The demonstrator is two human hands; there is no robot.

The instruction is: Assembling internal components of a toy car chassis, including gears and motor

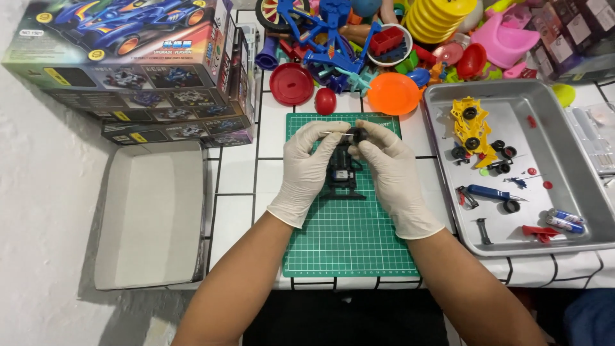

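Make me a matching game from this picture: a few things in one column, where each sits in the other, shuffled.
Things:
1. Black toy car chassis
2. Yellow car body
3. Open cardboard box lid
4. Orange plastic dish

Places:
A. Inside the metal tray on the right
B. Left of the green cutting mat, lying open side up
C. Just beyond the mat's far edge, among the heap of toys
D. Between the two gloved hands, left hand and right hand, over the mat

Pairs: 1-D, 2-A, 3-B, 4-C
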